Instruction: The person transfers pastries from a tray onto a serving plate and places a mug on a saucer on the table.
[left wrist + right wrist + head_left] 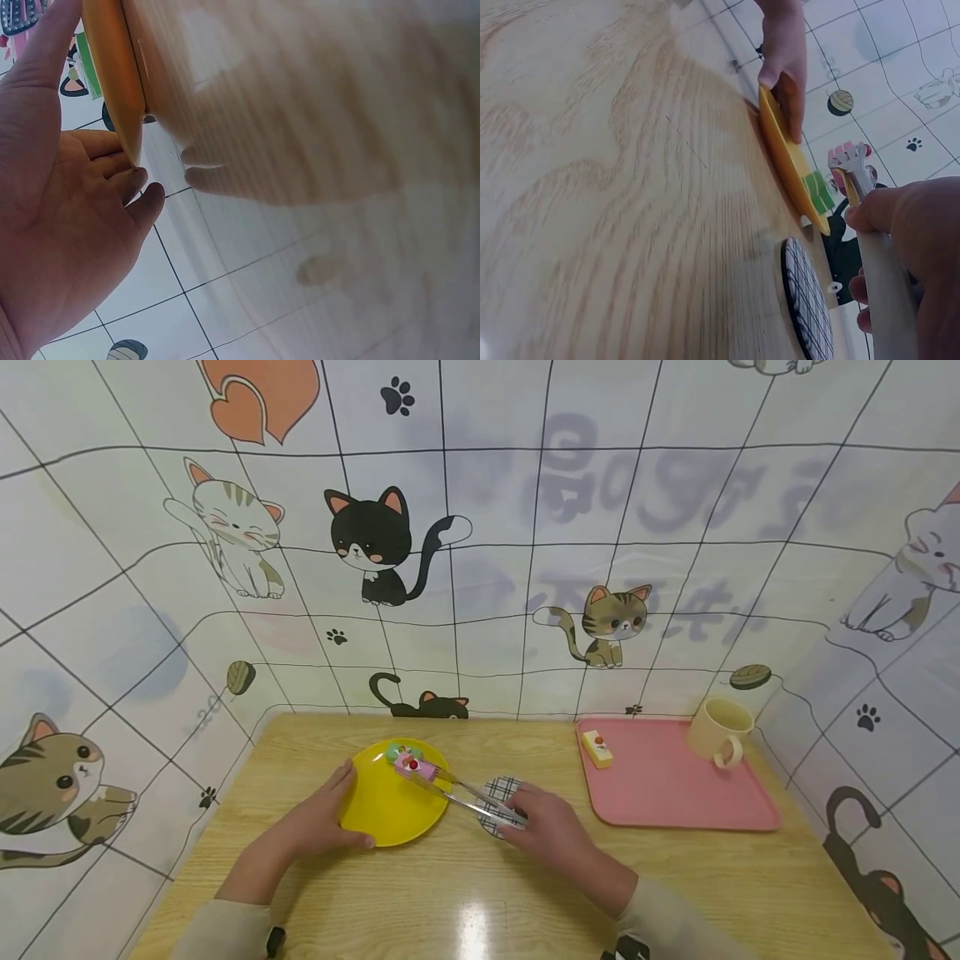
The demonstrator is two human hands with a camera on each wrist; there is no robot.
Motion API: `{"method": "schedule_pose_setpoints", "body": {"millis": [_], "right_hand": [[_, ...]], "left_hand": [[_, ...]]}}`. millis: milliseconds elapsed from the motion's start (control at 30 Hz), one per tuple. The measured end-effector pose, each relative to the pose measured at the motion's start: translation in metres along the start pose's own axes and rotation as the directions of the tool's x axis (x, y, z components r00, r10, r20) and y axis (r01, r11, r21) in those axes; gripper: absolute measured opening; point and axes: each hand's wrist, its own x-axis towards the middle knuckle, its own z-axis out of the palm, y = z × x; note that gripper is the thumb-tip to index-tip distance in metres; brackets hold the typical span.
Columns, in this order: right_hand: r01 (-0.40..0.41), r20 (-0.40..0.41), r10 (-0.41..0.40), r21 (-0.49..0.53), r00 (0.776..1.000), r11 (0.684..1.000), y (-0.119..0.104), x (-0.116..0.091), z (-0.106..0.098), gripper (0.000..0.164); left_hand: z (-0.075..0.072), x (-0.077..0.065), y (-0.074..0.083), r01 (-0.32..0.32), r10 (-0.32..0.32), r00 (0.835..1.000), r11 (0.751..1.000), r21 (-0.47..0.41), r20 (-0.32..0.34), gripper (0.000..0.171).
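My left hand grips the left rim of a yellow plate, thumb at the near edge and fingers along the far side. Metal tongs are in my right hand, pointing left across the plate. Between their tips is a toy cake piece, pink with a red berry, held above the plate in the right wrist view. A green toy cake piece lies on the plate just behind the pink one. The left wrist view shows my fingers around the plate's edge.
A round checked coaster lies under the tongs, right of the plate. At the back right, a pink tray carries a cream mug and a small yellow toy cake piece. A cat-patterned wall covering encloses the wooden table.
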Motion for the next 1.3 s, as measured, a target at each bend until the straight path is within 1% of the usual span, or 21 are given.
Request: {"method": "schedule_pose_setpoints", "body": {"millis": [200,333,433,667,800,1067,1300], "right_hand": [[0.011,0.028,-0.011,0.009,1.0,1.0,-0.009,0.007,0.01,0.018],[0.015,0.031,-0.015,-0.004,0.999,1.0,-0.012,0.013,0.015,0.019],[0.01,0.03,-0.01,-0.004,0.999,1.0,-0.015,0.018,0.018,0.02],[-0.01,0.064,0.008,0.016,0.998,1.0,-0.019,0.028,0.028,0.017],[-0.015,0.066,0.013,0.031,0.998,0.999,-0.02,0.034,0.034,0.017],[-0.013,0.068,0.011,0.029,0.998,0.999,-0.027,0.041,0.04,0.018],[-0.042,0.101,0.043,-0.003,0.994,0.999,-0.028,0.046,0.049,0.02]], "left_hand": [[0.0,-0.002,0.0,-0.011,0.011,1.0,1.0,0.001,-0.003,0.135],[0.0,-0.002,0.0,-0.011,0.011,1.0,1.0,0.004,-0.008,0.135],[0.0,-0.001,0.001,-0.012,0.012,1.0,1.0,0.007,-0.01,0.134],[-0.001,-0.001,0.003,-0.011,0.011,1.0,1.0,0.011,-0.004,0.134],[0.0,-0.001,0.002,-0.013,0.013,1.0,1.0,0.013,-0.004,0.133],[-0.001,-0.001,0.003,-0.02,0.02,1.0,1.0,0.018,-0.008,0.132],[0.001,0.002,-0.002,-0.017,0.017,1.0,0.999,0.027,-0.001,0.134]]}}
